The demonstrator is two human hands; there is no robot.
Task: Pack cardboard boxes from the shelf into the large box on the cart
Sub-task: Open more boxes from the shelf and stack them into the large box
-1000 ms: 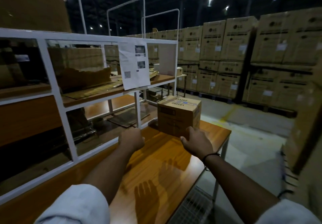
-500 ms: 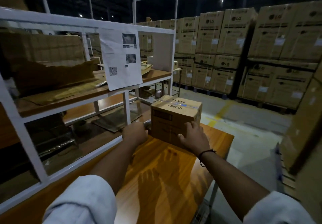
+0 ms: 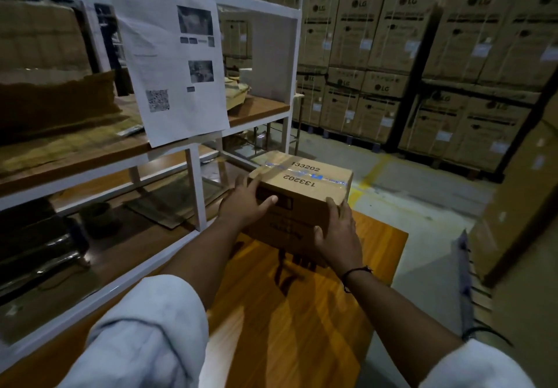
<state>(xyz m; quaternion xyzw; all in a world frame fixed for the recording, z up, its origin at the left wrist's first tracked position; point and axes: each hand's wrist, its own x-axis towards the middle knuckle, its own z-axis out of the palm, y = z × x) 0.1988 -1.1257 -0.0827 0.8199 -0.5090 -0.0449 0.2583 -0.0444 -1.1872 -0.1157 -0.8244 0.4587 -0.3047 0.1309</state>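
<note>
Head view: small brown taped cardboard box (image 3: 305, 203) sat on far end of orange wooden tabletop (image 3: 302, 327); left hand (image 3: 244, 205), right hand (image 3: 338, 236) pressed opposite sides, fingers straight, probably clamping for lift.

A wooden tabletop (image 3: 302, 327) is seen in the near middle, and a taped cardboard box (image 3: 302, 188) is found at its far end; whether it rests flat cannot be told. To the left, a white-framed shelf (image 3: 196, 182) is fitted with wooden boards. Flattened cardboard (image 3: 60, 146) is laid on the upper board. LG cartons (image 3: 392, 40) are stacked on pallets on the concrete floor (image 3: 422, 206), far right.
</note>
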